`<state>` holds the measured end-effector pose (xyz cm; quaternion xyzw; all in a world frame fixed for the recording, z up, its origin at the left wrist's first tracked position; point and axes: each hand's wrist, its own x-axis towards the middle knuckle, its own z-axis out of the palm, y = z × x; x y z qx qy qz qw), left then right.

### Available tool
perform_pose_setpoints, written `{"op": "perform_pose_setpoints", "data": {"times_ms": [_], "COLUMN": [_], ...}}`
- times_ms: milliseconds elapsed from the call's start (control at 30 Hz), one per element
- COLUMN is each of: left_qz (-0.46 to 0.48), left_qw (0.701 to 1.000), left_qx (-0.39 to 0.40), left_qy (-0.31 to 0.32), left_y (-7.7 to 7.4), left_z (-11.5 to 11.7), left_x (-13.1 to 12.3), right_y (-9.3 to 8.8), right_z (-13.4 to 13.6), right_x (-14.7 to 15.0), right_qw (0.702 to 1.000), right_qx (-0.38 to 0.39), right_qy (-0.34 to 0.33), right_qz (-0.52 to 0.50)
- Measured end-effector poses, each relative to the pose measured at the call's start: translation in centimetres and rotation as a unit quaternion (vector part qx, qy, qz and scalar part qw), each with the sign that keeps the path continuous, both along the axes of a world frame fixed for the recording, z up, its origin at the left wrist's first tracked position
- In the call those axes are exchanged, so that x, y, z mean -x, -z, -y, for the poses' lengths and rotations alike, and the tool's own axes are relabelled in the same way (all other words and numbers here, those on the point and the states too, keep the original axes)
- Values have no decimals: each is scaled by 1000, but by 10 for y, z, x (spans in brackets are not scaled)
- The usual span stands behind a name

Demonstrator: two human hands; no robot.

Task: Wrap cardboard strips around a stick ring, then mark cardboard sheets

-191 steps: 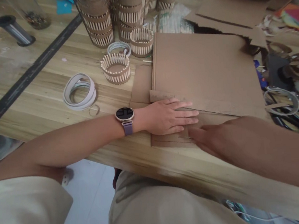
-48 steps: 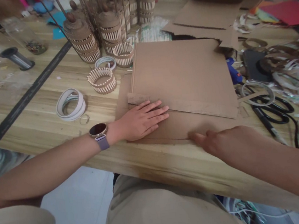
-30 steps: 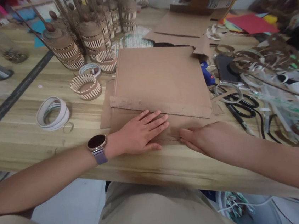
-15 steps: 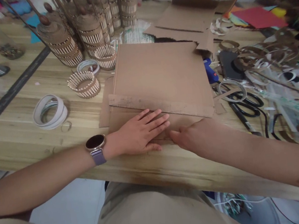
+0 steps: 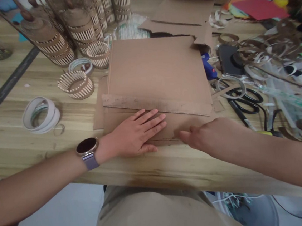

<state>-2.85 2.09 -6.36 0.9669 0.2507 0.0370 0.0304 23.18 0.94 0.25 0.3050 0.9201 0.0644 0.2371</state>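
My left hand [image 5: 139, 132], with a watch [image 5: 88, 150] on its wrist, lies flat with fingers spread on a sheet of brown cardboard [image 5: 168, 123]. A larger cardboard piece [image 5: 159, 69] with a folded edge covers the back of that sheet. Close to the sheet's near edge, my right hand [image 5: 204, 134] is curled, thumb against the bent fingers. Whatever it grips is hidden under the fingers. A cut or crease line runs along the cardboard's near edge between the two hands.
To the left are tape rolls [image 5: 41, 115] and a ring of small sticks [image 5: 76, 85]. Stick-covered bottles [image 5: 49, 41] stand behind. On the right lie scissors [image 5: 243, 103], a blue glue gun [image 5: 209, 67], a phone [image 5: 230, 59] and curled cardboard strips [image 5: 273, 46].
My right hand has slid to the right along the cardboard's near edge. My left hand keeps its place on the sheet. The whole view has shifted slightly.
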Motion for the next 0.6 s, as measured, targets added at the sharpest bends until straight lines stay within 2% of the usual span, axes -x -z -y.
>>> {"op": "perform_pose_setpoints", "data": {"times_ms": [367, 600], "left_qz": [10, 4], "left_qw": [1000, 1000], "left_qx": [-9, -5], "left_qy": [4, 8], "left_y": [4, 4], "left_z": [0, 0], "left_x": [1, 1], "right_y": [2, 13], "right_z": [6, 2], "right_x": [-39, -63], "right_qw": [999, 998], "right_qx": [-29, -11], "right_qy": [14, 20], "right_qz": [20, -63]}}
